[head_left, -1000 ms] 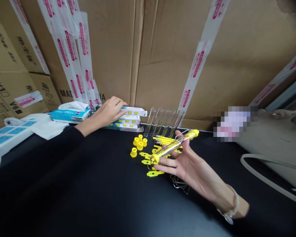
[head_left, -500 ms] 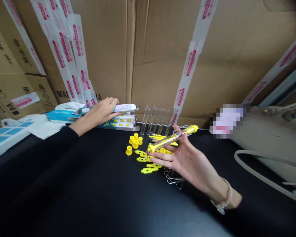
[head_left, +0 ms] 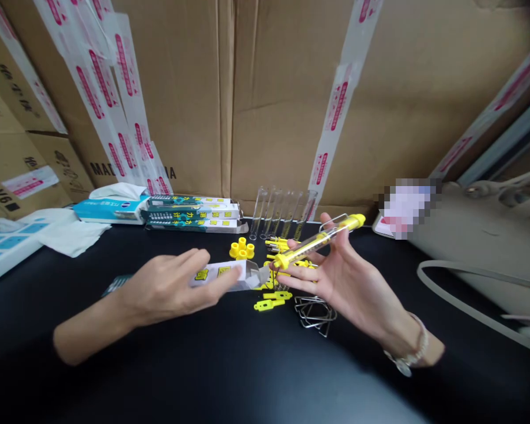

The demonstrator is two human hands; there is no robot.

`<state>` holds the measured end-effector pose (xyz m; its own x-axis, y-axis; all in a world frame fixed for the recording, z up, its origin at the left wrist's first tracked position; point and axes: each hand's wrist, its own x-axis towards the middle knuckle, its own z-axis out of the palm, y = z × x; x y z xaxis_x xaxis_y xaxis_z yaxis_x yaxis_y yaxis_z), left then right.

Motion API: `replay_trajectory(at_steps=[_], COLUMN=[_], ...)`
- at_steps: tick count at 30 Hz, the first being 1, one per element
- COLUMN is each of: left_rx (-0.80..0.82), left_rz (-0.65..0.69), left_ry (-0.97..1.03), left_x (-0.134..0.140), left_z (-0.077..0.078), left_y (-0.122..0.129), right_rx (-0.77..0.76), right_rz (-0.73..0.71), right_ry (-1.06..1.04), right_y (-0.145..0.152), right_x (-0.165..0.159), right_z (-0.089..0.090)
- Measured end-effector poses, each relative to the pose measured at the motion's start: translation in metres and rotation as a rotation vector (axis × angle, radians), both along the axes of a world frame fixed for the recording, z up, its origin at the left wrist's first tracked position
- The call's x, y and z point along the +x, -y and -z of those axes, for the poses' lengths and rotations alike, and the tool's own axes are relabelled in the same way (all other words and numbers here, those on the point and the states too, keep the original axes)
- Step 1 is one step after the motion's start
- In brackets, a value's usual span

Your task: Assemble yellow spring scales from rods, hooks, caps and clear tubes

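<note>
My left hand (head_left: 159,288) is closed around a long narrow carton (head_left: 221,272) with yellow lettering. Its near-right end has clear flaps standing out, close to the hook of the spring scale (head_left: 315,242). That scale is a clear tube with yellow ends and a coil inside. It lies tilted between the thumb and fingers of my right hand (head_left: 348,277), upper end to the right. Below and behind it are yellow flat tabs (head_left: 268,305), bent wire hooks (head_left: 314,315) and a cluster of yellow caps (head_left: 242,249). Part of the pile is hidden by my fingers.
Similar cartons (head_left: 189,221) are stacked at the back beside a blue tissue pack (head_left: 110,209). Several clear tubes (head_left: 274,215) stand by the cardboard wall (head_left: 282,118). A white power strip (head_left: 13,241) is at left; a pale bag (head_left: 481,253) with a strap is at right.
My left hand has taken a carton off the stack and brought it forward and right, near the spring scale. My right hand still holds the scale, almost unmoved.
</note>
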<state>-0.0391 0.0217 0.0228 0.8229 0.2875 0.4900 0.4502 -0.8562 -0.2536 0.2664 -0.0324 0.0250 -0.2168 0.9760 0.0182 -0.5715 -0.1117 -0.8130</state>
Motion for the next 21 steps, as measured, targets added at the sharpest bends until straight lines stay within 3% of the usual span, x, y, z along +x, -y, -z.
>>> replay_trajectory(at_steps=[5,14,21], left_rx=[-0.129,0.186,0.297], left_rz=[0.012,0.166,0.203], left_ry=[0.002,-0.207,-0.264], left_x=[0.007,0.011,0.013], left_z=[-0.004,-0.005,0.005], left_y=[0.017,0.026,0.031], right_rx=[-0.007,-0.009,-0.008], right_rz=[0.025,0.015,-0.156], right_ry=[0.038,0.039,-0.053], right_y=[0.002,0.001,0.002], right_x=[-0.002,-0.001,-0.002], right_z=[-0.001,-0.001,0.002])
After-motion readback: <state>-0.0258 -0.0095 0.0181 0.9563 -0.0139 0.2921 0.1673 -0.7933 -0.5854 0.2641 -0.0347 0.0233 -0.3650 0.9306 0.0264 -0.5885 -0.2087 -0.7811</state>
